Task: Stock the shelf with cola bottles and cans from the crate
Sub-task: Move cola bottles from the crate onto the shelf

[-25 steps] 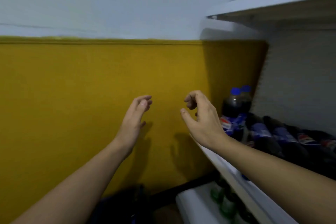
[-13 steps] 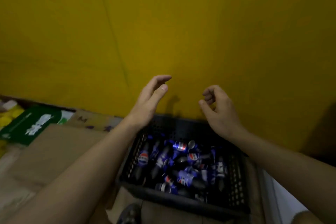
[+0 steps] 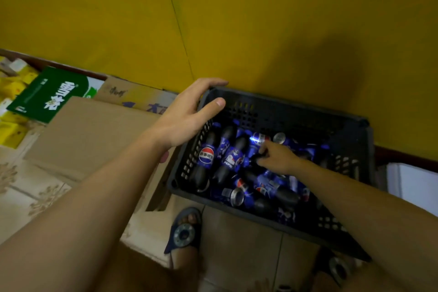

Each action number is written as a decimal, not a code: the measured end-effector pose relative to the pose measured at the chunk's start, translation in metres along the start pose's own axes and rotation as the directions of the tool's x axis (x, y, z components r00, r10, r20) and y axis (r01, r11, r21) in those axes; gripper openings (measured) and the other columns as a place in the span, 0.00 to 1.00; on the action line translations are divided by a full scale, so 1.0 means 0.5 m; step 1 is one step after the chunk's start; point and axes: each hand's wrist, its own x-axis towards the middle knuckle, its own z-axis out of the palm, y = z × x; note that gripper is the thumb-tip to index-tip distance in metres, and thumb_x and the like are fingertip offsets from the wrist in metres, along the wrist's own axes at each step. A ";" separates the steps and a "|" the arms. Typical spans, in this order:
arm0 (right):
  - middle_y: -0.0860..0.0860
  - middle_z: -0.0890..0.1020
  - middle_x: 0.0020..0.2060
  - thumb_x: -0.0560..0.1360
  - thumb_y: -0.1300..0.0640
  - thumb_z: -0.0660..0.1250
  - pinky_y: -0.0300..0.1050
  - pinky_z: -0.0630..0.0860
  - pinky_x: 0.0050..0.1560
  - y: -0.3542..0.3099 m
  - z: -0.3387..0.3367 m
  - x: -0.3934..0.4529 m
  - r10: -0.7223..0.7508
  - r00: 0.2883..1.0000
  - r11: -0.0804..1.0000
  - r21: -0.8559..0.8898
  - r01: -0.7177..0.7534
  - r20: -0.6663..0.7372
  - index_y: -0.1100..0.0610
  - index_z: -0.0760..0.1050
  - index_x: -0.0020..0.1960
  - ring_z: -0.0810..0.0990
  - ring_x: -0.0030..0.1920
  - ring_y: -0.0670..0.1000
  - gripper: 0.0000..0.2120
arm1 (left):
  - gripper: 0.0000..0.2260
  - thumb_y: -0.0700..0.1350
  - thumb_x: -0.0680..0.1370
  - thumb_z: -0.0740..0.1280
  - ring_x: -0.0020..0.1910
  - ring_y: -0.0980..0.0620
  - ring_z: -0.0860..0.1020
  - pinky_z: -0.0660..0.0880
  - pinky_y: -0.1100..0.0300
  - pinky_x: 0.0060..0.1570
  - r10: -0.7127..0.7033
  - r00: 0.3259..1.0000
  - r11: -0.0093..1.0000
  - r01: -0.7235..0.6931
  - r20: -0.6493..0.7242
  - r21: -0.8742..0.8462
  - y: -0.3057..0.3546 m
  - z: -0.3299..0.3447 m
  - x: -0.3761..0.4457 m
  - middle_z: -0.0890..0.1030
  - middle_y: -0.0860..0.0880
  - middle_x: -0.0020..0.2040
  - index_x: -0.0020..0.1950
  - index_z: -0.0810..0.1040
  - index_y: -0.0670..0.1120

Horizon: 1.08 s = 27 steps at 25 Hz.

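From the head camera, a black crate [image 3: 308, 123] sits on the floor against the yellow wall [image 3: 237, 19], filled with cola bottles [image 3: 206, 156] and cans [image 3: 234, 195] lying jumbled. The left hand [image 3: 187, 116] rests spread on the crate's far left corner, fingers straight over the rim. The right hand [image 3: 277, 156] reaches down among the bottles with fingers curled toward one; whether it actually grips it cannot be told.

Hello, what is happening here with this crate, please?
A person is bent over a black crate on the floor, full of cola bottles and cans lying in a heap. The left hand rests on the crate's far left corner, fingers over the rim. The right hand reaches down among the drinks and seems to close on a bottle; which one is unclear. Nothing is lifted out yet. Cardboard boxes lie to the left.
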 end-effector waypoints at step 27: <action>0.49 0.83 0.45 0.85 0.51 0.58 0.42 0.74 0.40 -0.114 -0.113 -0.131 -0.132 0.975 0.658 0.720 0.221 -0.179 0.54 0.82 0.53 0.78 0.44 0.48 0.14 | 0.33 0.73 0.78 0.53 0.36 0.44 0.83 0.79 0.51 0.44 -0.655 0.627 0.024 0.575 0.422 -0.818 0.015 0.181 0.094 0.83 0.42 0.39 0.48 0.79 0.44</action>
